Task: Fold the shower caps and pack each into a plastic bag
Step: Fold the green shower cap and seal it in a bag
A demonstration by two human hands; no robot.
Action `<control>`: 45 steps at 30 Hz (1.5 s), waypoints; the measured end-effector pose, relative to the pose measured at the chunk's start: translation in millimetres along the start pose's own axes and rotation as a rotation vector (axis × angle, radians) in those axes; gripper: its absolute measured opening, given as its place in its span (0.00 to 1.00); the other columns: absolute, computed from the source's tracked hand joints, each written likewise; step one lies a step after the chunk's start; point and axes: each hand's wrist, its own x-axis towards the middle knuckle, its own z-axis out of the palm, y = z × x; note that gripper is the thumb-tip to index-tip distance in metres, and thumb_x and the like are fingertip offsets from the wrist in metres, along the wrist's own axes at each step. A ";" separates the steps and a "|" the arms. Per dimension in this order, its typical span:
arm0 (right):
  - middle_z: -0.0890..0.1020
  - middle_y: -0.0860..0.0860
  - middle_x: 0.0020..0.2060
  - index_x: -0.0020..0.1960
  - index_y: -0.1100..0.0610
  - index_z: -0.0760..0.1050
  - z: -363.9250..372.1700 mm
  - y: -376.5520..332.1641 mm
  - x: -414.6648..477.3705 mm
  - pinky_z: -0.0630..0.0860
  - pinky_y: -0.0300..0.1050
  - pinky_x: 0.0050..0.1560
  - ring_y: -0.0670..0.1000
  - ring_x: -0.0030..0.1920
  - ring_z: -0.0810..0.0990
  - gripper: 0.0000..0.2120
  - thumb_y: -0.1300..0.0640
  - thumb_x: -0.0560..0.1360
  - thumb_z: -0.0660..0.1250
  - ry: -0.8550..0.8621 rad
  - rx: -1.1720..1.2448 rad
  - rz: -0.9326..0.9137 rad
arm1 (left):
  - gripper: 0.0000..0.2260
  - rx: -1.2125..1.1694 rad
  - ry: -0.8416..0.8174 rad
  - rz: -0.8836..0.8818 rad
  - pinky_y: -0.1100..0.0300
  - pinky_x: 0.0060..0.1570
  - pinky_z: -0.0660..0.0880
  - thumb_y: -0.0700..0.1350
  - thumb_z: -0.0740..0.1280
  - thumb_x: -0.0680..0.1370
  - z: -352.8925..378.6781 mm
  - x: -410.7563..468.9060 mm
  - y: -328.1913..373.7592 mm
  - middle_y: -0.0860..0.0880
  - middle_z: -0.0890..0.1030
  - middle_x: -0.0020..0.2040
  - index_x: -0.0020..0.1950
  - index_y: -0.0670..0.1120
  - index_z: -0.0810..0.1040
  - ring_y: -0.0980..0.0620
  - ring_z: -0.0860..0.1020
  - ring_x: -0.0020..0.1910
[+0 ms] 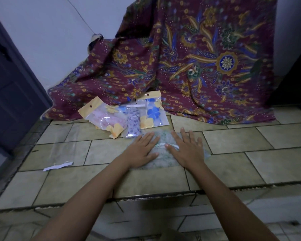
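Note:
A clear shower cap with small green print (pixel 162 159) lies flat on the tiled ledge. My left hand (pixel 142 151) presses on its left part with straight fingers. My right hand (pixel 185 148) presses flat on its right part, thumb by the white elastic edge. An empty clear plastic bag (pixel 62 153) with a white strip at its mouth lies to the left. Behind the cap lie three packed bags: one with a pink cap (pixel 106 117), one with a purple-flowered cap (pixel 134 122), one with a blue-flowered cap (pixel 152 111).
A maroon batik cloth (pixel 189 58) hangs down over the back of the tiled ledge (pixel 250 159). The ledge's front edge runs just below my forearms, with a lower tiled step beneath. A dark door (pixel 9 84) stands at the left.

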 end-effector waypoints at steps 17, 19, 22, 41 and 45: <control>0.56 0.54 0.75 0.73 0.50 0.60 -16.1 15.8 -46.3 0.36 0.55 0.71 0.54 0.76 0.45 0.32 0.37 0.73 0.52 0.015 0.127 -0.414 | 0.29 0.178 -0.042 -0.532 0.52 0.73 0.46 0.57 0.47 0.81 -1.8 34.2 81.8 0.40 0.49 0.77 0.76 0.42 0.47 0.44 0.50 0.75; 0.76 0.54 0.62 0.62 0.55 0.74 -12.1 21.0 -55.6 0.54 0.60 0.72 0.55 0.67 0.70 0.28 0.42 0.69 0.54 0.172 0.100 -0.503 | 0.23 0.257 -0.112 -0.564 0.55 0.67 0.58 0.51 0.49 0.82 -8.3 43.1 99.8 0.39 0.56 0.75 0.74 0.40 0.58 0.41 0.58 0.72; 0.81 0.49 0.47 0.51 0.54 0.79 -15.2 45.4 -59.7 0.71 0.49 0.59 0.51 0.50 0.80 0.23 0.42 0.65 0.58 0.247 0.156 -0.509 | 0.18 0.356 -0.246 -0.542 0.58 0.56 0.65 0.45 0.50 0.81 -18.2 50.1 126.8 0.39 0.69 0.68 0.68 0.42 0.69 0.41 0.68 0.66; 0.49 0.43 0.76 0.74 0.40 0.50 -33.6 102.6 -44.5 0.35 0.53 0.72 0.41 0.75 0.43 0.33 0.35 0.74 0.58 -0.269 0.072 -0.614 | 0.35 0.050 0.060 -0.010 0.50 0.71 0.46 0.49 0.40 0.68 -6.3 -19.2 115.1 0.43 0.65 0.73 0.73 0.43 0.64 0.47 0.66 0.71; 0.54 0.47 0.76 0.74 0.44 0.56 -36.3 104.5 -43.0 0.44 0.51 0.74 0.48 0.76 0.48 0.34 0.36 0.72 0.61 -0.195 0.111 -0.629 | 0.26 -0.120 0.173 -0.126 0.53 0.63 0.68 0.44 0.49 0.73 18.6 -17.3 126.4 0.38 0.75 0.64 0.66 0.37 0.71 0.41 0.76 0.60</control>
